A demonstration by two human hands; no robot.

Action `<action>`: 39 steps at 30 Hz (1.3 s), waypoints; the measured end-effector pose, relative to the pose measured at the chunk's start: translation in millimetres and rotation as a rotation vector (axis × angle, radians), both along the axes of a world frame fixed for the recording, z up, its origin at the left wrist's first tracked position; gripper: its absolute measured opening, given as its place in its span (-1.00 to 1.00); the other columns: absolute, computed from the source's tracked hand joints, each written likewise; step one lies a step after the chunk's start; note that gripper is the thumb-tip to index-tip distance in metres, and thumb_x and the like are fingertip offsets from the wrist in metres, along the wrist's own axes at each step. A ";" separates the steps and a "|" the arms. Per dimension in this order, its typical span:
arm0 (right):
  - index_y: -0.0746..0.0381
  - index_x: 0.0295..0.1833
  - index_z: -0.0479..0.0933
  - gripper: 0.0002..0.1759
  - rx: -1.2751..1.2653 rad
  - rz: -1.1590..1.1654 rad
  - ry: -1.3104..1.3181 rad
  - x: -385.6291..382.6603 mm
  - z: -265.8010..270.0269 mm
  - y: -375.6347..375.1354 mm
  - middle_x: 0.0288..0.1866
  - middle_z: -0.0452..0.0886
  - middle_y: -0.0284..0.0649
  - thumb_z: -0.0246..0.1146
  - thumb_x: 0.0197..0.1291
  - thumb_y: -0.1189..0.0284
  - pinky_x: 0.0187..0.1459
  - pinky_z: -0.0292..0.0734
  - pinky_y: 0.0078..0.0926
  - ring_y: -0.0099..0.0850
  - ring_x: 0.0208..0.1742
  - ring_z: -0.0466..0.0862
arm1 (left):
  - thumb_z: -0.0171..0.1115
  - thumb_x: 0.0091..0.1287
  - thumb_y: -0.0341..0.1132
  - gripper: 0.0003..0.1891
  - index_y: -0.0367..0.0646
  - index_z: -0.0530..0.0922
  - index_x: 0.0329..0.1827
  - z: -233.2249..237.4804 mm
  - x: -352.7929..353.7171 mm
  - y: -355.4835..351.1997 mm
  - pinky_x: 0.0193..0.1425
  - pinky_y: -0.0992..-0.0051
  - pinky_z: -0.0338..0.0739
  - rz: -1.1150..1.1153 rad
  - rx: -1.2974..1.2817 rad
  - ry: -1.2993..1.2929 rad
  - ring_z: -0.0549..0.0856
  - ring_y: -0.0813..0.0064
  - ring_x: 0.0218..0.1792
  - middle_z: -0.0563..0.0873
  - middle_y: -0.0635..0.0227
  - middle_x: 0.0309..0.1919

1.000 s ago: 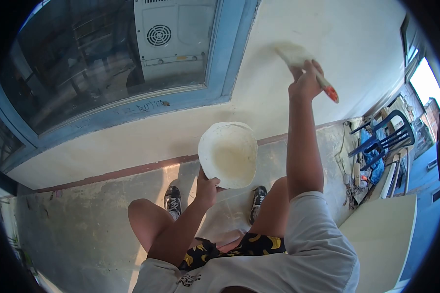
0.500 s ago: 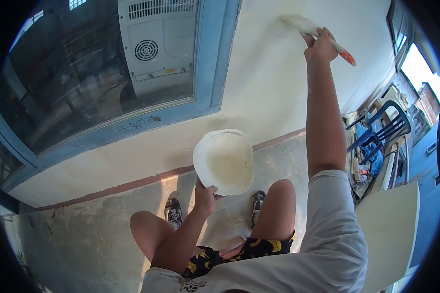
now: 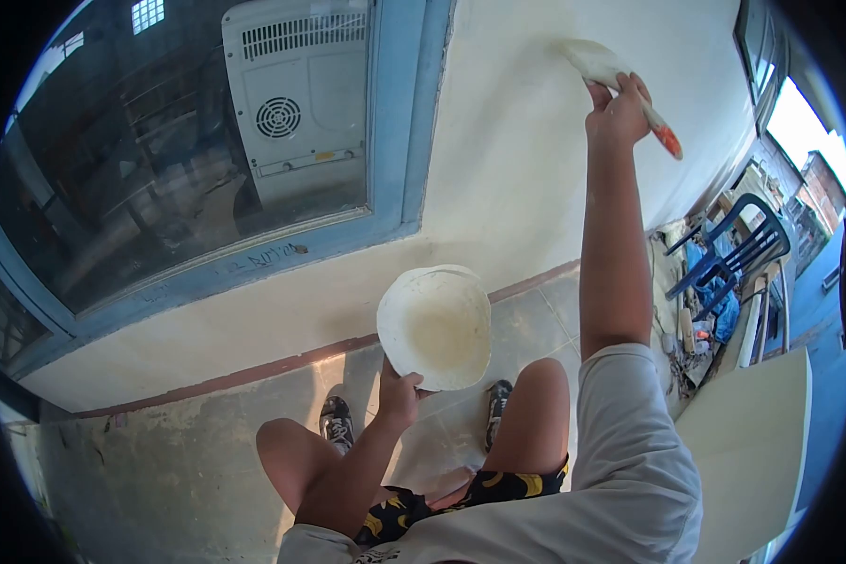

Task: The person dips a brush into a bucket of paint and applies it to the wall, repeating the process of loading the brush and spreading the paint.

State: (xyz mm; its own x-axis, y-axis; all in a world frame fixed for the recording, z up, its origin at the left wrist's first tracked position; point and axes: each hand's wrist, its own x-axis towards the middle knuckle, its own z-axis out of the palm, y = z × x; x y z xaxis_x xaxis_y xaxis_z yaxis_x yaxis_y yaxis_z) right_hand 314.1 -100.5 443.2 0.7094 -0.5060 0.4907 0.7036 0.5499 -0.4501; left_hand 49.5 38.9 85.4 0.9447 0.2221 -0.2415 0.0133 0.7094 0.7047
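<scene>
A wide brush (image 3: 596, 62), pale with an orange-red handle tip, has its bristle end against the cream wall (image 3: 512, 122). My right hand (image 3: 620, 111) is closed round its handle, arm stretched up and forward. Low in front of my body, my left hand (image 3: 400, 395) grips the near rim of a round whitish bowl (image 3: 434, 327). Something pale cream lies in the bowl's bottom. Between the two hands stretches bare wall surface.
Left stands a blue-framed window (image 3: 395, 141) with a white appliance (image 3: 301, 103) behind the glass. A dark blue plastic chair (image 3: 747, 240) and piled clutter stand right, near a pale board (image 3: 757, 451). My shoes (image 3: 336, 420) rest on the grey floor (image 3: 188, 470).
My right hand and the brush have shifted slightly down, with the brush's bristle end further right along the wall. The bowl and my left hand appear slightly lower in view.
</scene>
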 end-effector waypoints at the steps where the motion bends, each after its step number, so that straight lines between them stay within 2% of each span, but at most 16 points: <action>1: 0.39 0.06 0.24 -0.65 0.059 0.028 0.022 -0.4 -18.2 -1.1 0.03 0.35 0.02 0.06 0.14 0.64 -0.18 0.71 -0.28 -0.07 -0.08 0.58 | -0.10 -0.03 -0.68 -0.29 -0.09 0.09 0.29 0.8 1.8 1.5 -0.12 -0.05 0.65 -0.004 0.011 -0.011 0.58 0.02 0.01 0.39 0.08 0.11; 5: 0.29 0.06 0.28 -0.65 0.023 0.181 0.311 30.0 -110.8 16.4 0.04 0.36 -0.06 0.09 0.13 0.62 -0.25 0.67 -0.24 -0.12 -0.11 0.56 | -0.10 -0.03 -0.68 -0.29 -0.08 0.09 0.29 3.1 -1.0 -1.3 -0.10 -0.06 0.65 -0.011 0.019 0.017 0.57 0.02 0.03 0.38 0.09 0.11; 7: 0.31 0.01 0.29 -0.69 0.054 0.143 0.325 17.8 -117.1 11.4 0.00 0.40 -0.03 0.08 0.13 0.62 -0.27 0.69 -0.27 -0.11 -0.12 0.58 | -0.10 -0.02 -0.68 -0.29 -0.06 0.09 0.29 4.0 -0.6 -0.7 -0.09 -0.07 0.64 -0.008 0.006 0.028 0.55 0.02 0.05 0.37 0.09 0.12; 11: 0.40 -0.04 0.32 -0.74 0.001 0.032 0.361 4.1 -77.1 11.8 -0.05 0.45 0.05 0.04 0.11 0.66 -0.28 0.74 -0.26 -0.13 -0.14 0.63 | -0.14 -0.04 -0.69 -0.26 -0.06 0.08 0.32 9.1 -2.9 0.3 -0.14 0.12 0.69 0.013 -0.006 0.039 0.58 0.10 0.03 0.40 0.11 0.10; 13: 0.42 -0.03 0.36 -0.71 -0.115 0.026 0.331 29.0 -28.6 19.6 -0.07 0.46 -0.01 0.11 0.08 0.65 -0.31 0.75 -0.29 -0.16 -0.19 0.61 | -0.14 -0.04 -0.69 -0.25 -0.05 0.07 0.33 10.1 -2.9 1.2 -0.14 0.13 0.69 -0.015 0.018 0.044 0.58 0.11 0.03 0.40 0.10 0.11; 14: 0.43 -0.06 0.38 -0.74 -0.017 0.046 0.466 39.1 5.7 22.3 -0.07 0.45 -0.03 0.13 0.08 0.64 -0.30 0.75 -0.30 -0.19 -0.19 0.59 | -0.14 -0.04 -0.69 -0.25 -0.05 0.07 0.33 8.9 -4.0 1.9 -0.14 0.13 0.69 -0.019 0.021 0.053 0.58 0.11 0.03 0.40 0.10 0.11; 16: 0.42 -0.06 0.39 -0.76 -0.019 0.067 0.190 26.0 41.5 16.7 -0.05 0.42 0.01 0.10 0.12 0.63 -0.33 0.75 -0.38 -0.18 -0.16 0.59 | -0.14 -0.04 -0.69 -0.25 -0.06 0.07 0.34 5.1 -1.6 0.1 -0.15 0.14 0.70 0.000 0.011 0.037 0.58 0.12 0.03 0.40 0.10 0.11; 20: 0.43 -0.08 0.38 -0.79 -0.149 -0.017 0.186 -9.9 24.7 0.0 -0.03 0.42 0.04 0.08 0.14 0.65 -0.31 0.77 -0.32 -0.13 -0.14 0.62 | -0.08 -0.02 -0.68 -0.29 -0.02 0.11 0.29 1.4 2.1 1.3 -0.09 -0.04 0.65 -0.028 0.026 0.031 0.55 0.08 0.07 0.39 0.14 0.12; 23: 0.46 -0.04 0.37 -0.75 -0.197 -0.033 0.396 -6.2 -27.3 -4.5 -0.02 0.42 0.04 0.09 0.12 0.66 -0.36 0.77 -0.33 -0.11 -0.13 0.62 | -0.08 -0.02 -0.69 -0.29 -0.02 0.11 0.29 5.0 1.6 -1.0 -0.09 -0.03 0.65 -0.013 0.035 0.033 0.54 0.09 0.08 0.38 0.15 0.12; 25: 0.48 -0.05 0.36 -0.76 -0.237 0.027 0.514 8.6 -34.8 8.9 -0.03 0.44 0.01 0.08 0.16 0.64 -0.38 0.76 -0.31 -0.13 -0.15 0.63 | -0.11 -0.05 -0.66 -0.23 -0.03 0.08 0.34 9.6 2.3 -2.2 -0.14 0.15 0.69 0.004 0.037 0.043 0.56 0.14 0.05 0.39 0.15 0.13; 28: 0.46 -0.04 0.37 -0.64 -0.168 -0.087 0.500 33.3 21.3 27.7 -0.11 0.49 -0.02 0.22 0.06 0.51 -0.44 0.71 -0.42 -0.28 -0.31 0.63 | -0.12 -0.06 -0.67 -0.22 -0.01 0.07 0.34 6.6 3.0 -2.5 -0.11 0.13 0.68 -0.010 0.033 0.048 0.54 0.13 0.08 0.38 0.15 0.13; 29: 0.45 -0.06 0.38 -0.68 -0.164 -0.070 0.277 43.7 33.8 21.9 -0.12 0.48 -0.02 0.20 0.07 0.53 -0.41 0.73 -0.44 -0.28 -0.32 0.63 | -0.12 -0.06 -0.67 -0.22 -0.01 0.07 0.34 6.7 3.2 -1.3 -0.11 0.13 0.68 -0.011 0.036 0.065 0.54 0.13 0.08 0.38 0.15 0.13; 31: 0.48 -0.08 0.36 -0.74 -0.237 -0.010 0.151 11.0 47.9 11.6 -0.16 0.48 -0.02 0.14 0.09 0.63 -0.34 0.75 -0.39 -0.25 -0.31 0.64 | -0.12 -0.07 -0.68 -0.22 -0.02 0.08 0.34 7.2 5.1 -4.1 -0.10 0.12 0.68 -0.021 -0.003 0.027 0.53 0.14 0.10 0.37 0.15 0.14; 33: 0.46 -0.05 0.40 -0.73 -0.444 0.024 -0.053 -12.6 23.7 -9.4 -0.14 0.49 -0.01 0.16 0.09 0.66 -0.24 0.73 -0.34 -0.15 -0.21 0.63 | -0.10 -0.01 -0.69 -0.28 -0.05 0.11 0.30 6.3 8.4 -3.7 -0.09 -0.01 0.65 -0.018 -0.004 0.013 0.53 0.06 0.09 0.40 0.11 0.13; 34: 0.44 -0.06 0.38 -0.72 -0.504 0.073 -0.112 -31.9 3.4 -15.8 -0.21 0.52 -0.03 0.16 0.08 0.63 -0.35 0.67 -0.44 -0.22 -0.30 0.64 | -0.09 0.00 -0.69 -0.29 -0.07 0.11 0.30 9.6 9.9 -3.4 -0.10 0.01 0.65 -0.017 0.025 0.031 0.54 0.07 0.08 0.41 0.11 0.12; 39: 0.40 -0.13 0.45 -0.79 -1.082 0.500 0.326 -118.6 -125.8 -31.1 -0.20 0.51 -0.22 0.10 0.10 0.57 -0.45 0.62 -0.53 -0.45 -0.31 0.62 | -0.06 0.04 -0.68 -0.38 -0.14 0.18 0.25 28.9 5.3 -2.2 -0.07 0.14 0.66 0.042 0.018 0.013 0.61 0.20 -0.01 0.46 0.16 0.06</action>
